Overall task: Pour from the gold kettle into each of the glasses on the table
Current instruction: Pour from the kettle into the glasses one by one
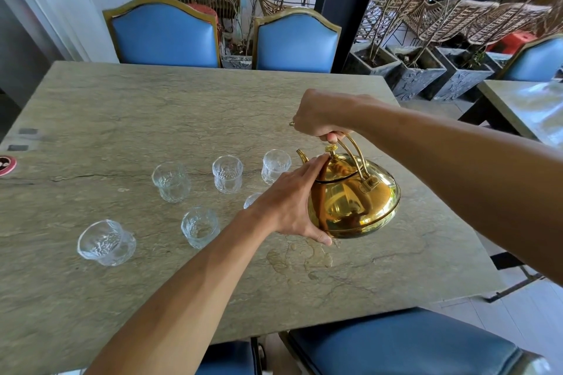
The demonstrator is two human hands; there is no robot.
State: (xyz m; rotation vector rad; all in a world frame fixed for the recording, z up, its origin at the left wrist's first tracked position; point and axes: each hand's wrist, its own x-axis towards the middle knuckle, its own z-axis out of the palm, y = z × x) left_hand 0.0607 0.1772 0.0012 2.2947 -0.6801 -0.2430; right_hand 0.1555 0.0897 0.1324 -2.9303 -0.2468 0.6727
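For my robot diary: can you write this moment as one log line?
right hand: grips kettle handle | left hand: steadies kettle | glasses: upright

Bright, even daylight; wide-angle view, mostly sharp.

Light enters from the glazed side at far right. The gold kettle (353, 198) mirrors fingers and room, with a glare streak near its right rim. Soft shadows lie under the glasses. Tabletop (152, 106) edges bow outward; near corners smear; a wet patch gleams faintly.
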